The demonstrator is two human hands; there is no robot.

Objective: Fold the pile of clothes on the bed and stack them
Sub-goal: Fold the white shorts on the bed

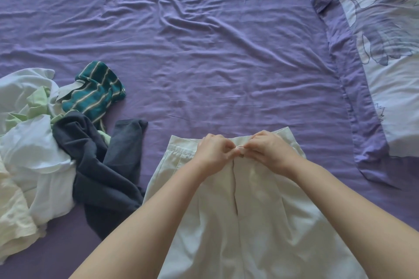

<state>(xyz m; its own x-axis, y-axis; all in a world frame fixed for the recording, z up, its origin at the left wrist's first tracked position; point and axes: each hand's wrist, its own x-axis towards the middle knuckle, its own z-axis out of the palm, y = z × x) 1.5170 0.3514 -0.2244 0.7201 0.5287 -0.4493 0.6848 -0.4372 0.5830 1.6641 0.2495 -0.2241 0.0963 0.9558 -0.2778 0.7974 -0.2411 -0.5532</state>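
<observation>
Both the left hand and right hand pinch the cream cotton trousers' waistband fastening on the bed; folding them likely follows.

matt cloth trousers, wrinkled cloth sheet

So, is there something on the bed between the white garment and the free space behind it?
Nothing visible: both hands pinch the cream-white garment's waistband, and the purple sheet beyond lies bare.
</observation>
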